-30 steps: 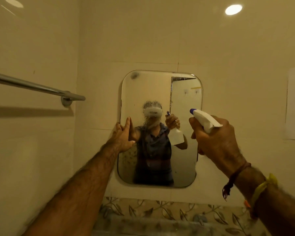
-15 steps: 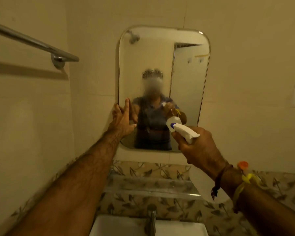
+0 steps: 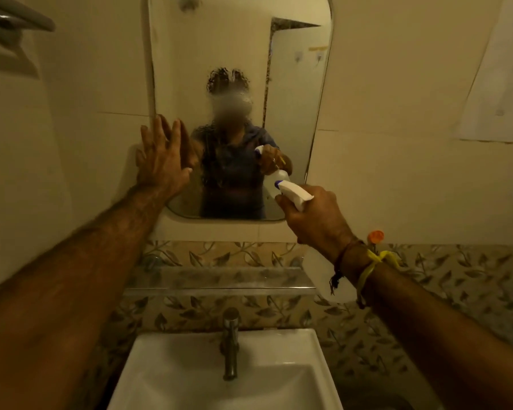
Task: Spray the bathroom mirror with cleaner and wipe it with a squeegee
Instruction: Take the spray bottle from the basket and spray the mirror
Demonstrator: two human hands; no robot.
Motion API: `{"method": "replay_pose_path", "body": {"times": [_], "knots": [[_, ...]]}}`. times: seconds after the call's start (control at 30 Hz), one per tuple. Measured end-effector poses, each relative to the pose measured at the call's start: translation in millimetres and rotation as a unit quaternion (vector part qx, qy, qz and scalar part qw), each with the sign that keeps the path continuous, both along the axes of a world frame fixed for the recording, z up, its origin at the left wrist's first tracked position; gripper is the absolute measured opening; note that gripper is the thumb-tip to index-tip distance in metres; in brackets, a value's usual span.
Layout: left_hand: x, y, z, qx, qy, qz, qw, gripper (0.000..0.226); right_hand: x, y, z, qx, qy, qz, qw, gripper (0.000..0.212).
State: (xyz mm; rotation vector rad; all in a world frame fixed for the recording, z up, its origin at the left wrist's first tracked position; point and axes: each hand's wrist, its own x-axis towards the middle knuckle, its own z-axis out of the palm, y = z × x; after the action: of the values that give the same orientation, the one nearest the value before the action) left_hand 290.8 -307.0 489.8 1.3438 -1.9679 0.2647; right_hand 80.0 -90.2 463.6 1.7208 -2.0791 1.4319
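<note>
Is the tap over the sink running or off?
Off. No water falls from the tap into the sink, and the basin looks dry.

The left hand (image 3: 160,161) lies flat over the mirror's (image 3: 237,48) left edge at about 9 o'clock, fingers (image 3: 176,134) straight, covering that strip of glass. The right hand (image 3: 311,214) holds the sprayer (image 3: 293,192) just before the lower right corner, at 5 o'clock, blocking it. Between the two hands the middle and upper glass lie open — toward 12 o'clock nothing stands before the glass. Below, at 6 o'clock, a shelf (image 3: 219,281) juts from the wall under the mirror; under it the tap (image 3: 230,341) rises from the basin (image 3: 172,362). At 10 o'clock a rail (image 3: 18,17) sticks out from the left wall. The right wall, around 2 o'clock, bears a paper sheet (image 3: 498,69) — flat, no hindrance.
</note>
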Motion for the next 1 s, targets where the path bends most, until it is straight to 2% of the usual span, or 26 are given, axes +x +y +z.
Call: {"method": "replay_pose_path", "body": {"times": [0.13,0.37,0.57,0.67,0.8,1.0], "knots": [[-4,3,28,-0.044,-0.027,-0.014,0.999,0.101,-6,3,31,-0.043,-0.018,0.004,0.999,0.038],[-15,12,82,-0.107,-0.049,-0.008,0.993,0.096,1,22,119,-0.196,0.009,0.028,0.98,0.042],[-22,15,117,-0.138,-0.129,0.032,0.981,0.112,1,27,184,-0.271,0.005,0.036,0.962,0.043],[-29,15,128,-0.133,-0.16,0.042,0.977,0.117,-5,26,206,-0.293,-0.026,0.036,0.955,0.042],[-42,19,129,-0.15,-0.175,0.051,0.972,0.114,-19,24,211,-0.312,-0.059,0.025,0.948,0.039],[-60,24,121,-0.147,-0.165,0.041,0.974,0.109,-46,23,181,-0.29,-0.086,-0.003,0.953,0.041]]}}
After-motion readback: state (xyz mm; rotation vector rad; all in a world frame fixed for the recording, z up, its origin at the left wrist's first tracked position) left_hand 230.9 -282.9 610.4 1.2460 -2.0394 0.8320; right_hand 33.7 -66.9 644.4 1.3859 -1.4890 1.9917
